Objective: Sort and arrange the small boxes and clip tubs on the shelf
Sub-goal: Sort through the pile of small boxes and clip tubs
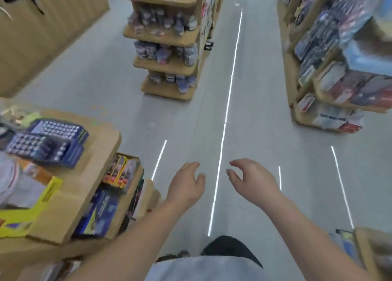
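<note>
Both my hands hang in front of me over the grey aisle floor and hold nothing. My left hand (187,182) and my right hand (251,180) have loosely curled fingers. To my left stands a wooden shelf (101,145) with blue battery packs (47,141) on top, a yellow and brown cardboard box (45,212) near its front, and small boxes (122,170) one level lower. Neither hand touches the shelf. The picture is blurred.
A wooden end shelf (167,36) with jars and bottles stands ahead in the middle. Shelves of packaged goods (331,72) line the right side. Another shelf corner (369,251) is at the lower right. A wooden wall (42,32) is at the far left. Light stripes reflect on the floor (254,121).
</note>
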